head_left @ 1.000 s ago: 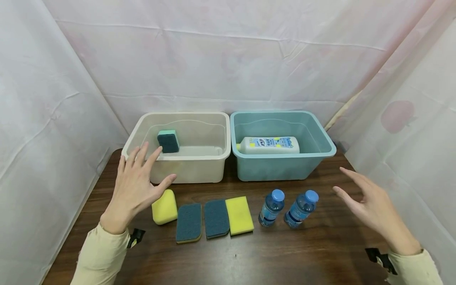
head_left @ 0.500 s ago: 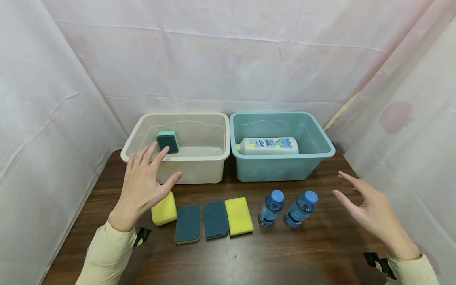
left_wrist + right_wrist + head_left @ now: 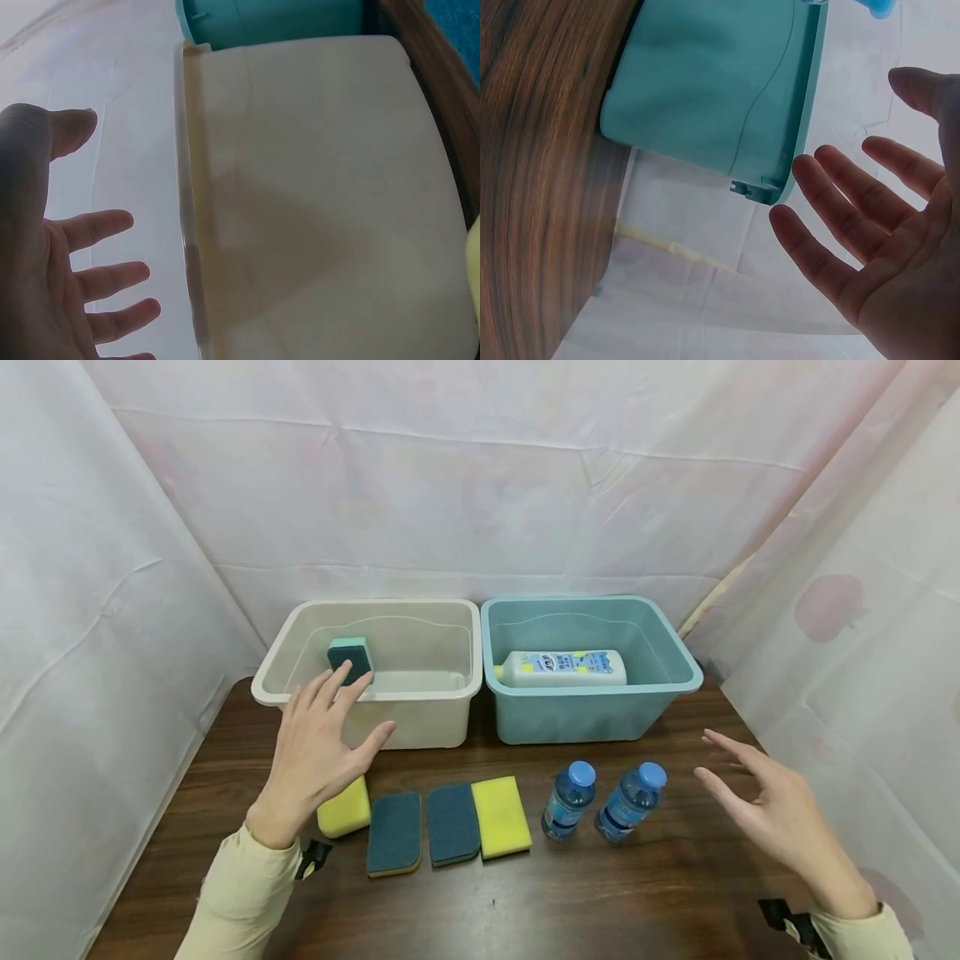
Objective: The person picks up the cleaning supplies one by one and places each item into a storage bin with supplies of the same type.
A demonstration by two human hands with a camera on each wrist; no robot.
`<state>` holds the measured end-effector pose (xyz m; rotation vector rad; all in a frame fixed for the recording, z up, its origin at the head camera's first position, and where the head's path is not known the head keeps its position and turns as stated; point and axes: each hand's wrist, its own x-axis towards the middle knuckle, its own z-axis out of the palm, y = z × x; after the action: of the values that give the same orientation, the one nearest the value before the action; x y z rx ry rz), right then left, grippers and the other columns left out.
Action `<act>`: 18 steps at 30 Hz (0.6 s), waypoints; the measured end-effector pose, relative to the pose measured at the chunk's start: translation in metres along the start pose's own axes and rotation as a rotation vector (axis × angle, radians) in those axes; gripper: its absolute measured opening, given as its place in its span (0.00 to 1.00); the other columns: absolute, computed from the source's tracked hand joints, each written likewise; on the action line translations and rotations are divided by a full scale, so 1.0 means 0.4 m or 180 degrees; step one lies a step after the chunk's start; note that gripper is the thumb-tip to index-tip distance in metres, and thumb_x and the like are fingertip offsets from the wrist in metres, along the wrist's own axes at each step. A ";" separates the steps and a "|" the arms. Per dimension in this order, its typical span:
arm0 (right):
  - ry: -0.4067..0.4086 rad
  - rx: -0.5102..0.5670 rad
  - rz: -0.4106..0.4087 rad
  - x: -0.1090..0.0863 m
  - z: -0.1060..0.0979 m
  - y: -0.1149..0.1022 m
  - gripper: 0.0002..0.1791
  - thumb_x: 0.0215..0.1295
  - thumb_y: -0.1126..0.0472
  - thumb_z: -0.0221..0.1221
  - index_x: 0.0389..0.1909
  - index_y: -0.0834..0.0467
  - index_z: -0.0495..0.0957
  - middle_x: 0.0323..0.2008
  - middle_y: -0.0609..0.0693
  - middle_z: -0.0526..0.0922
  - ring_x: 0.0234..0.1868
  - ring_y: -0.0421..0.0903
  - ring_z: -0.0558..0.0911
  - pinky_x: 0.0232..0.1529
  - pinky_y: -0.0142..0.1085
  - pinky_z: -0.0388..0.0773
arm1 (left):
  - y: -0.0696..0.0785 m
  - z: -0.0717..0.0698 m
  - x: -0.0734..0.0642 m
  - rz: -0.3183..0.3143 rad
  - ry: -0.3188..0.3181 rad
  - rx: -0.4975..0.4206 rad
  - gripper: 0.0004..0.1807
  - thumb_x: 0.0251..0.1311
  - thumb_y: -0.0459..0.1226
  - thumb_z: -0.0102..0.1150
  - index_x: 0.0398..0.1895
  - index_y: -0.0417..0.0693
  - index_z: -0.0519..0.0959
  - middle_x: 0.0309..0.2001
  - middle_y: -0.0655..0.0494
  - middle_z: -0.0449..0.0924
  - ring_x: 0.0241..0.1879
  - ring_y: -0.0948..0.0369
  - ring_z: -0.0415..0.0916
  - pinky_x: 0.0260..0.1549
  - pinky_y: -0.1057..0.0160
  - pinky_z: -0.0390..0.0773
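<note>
My left hand (image 3: 311, 756), fingers spread and holding nothing, hovers before the cream bin (image 3: 405, 722) and partly covers a yellow sponge (image 3: 345, 808) on the table. Its fingertips overlap the view of a green sponge with a dark scouring side (image 3: 348, 658) standing in that bin. Over the table's right side my right hand (image 3: 772, 806) is raised with relaxed fingers and nothing in it. Nearest to it is a small blue-capped water bottle (image 3: 630, 806), with a second water bottle (image 3: 567, 802) to its left. Both bottles stand upright.
Beside the cream bin stands a blue-green bin (image 3: 570, 718) with a white bottle (image 3: 562, 668) lying inside. Two dark-faced sponges (image 3: 394, 833) and another yellow sponge (image 3: 501, 817) lie on the wooden table (image 3: 540, 910). Pale curtains (image 3: 480, 485) enclose the back and sides.
My left hand has drifted right and slightly down across the front of the cream bin. My right hand has sunk a little. The sponges, bottles and bins have stayed in place.
</note>
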<state>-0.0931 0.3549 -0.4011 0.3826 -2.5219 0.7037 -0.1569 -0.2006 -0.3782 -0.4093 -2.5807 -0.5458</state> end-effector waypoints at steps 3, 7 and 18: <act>0.0037 0.0069 -0.0039 -0.002 0.005 -0.007 0.36 0.59 0.67 0.76 0.70 0.49 0.80 0.56 0.34 0.87 0.52 0.13 0.76 0.40 0.14 0.74 | 0.009 0.007 0.009 0.0065 0.0037 -0.0021 0.39 0.65 0.56 0.69 0.77 0.52 0.74 0.79 0.39 0.67 0.77 0.37 0.62 0.73 0.27 0.57; 0.0105 0.0189 -0.0064 -0.008 0.016 -0.014 0.36 0.59 0.69 0.75 0.70 0.50 0.81 0.60 0.21 0.80 0.51 0.14 0.78 0.40 0.13 0.75 | 0.020 0.021 0.015 0.0124 0.0075 -0.0066 0.39 0.65 0.54 0.69 0.76 0.51 0.74 0.78 0.38 0.68 0.76 0.38 0.64 0.74 0.28 0.59; 0.0236 0.0372 -0.0159 -0.014 0.022 -0.025 0.32 0.57 0.74 0.73 0.64 0.52 0.85 0.54 0.32 0.88 0.49 0.19 0.82 0.48 0.12 0.73 | 0.055 0.056 0.024 0.0301 0.0161 -0.0101 0.39 0.63 0.55 0.71 0.74 0.47 0.76 0.75 0.38 0.72 0.75 0.40 0.68 0.72 0.28 0.63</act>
<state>-0.0880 0.3426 -0.4064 0.4500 -2.4001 0.8328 -0.1652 -0.1696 -0.3850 -0.5189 -2.4927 -0.5572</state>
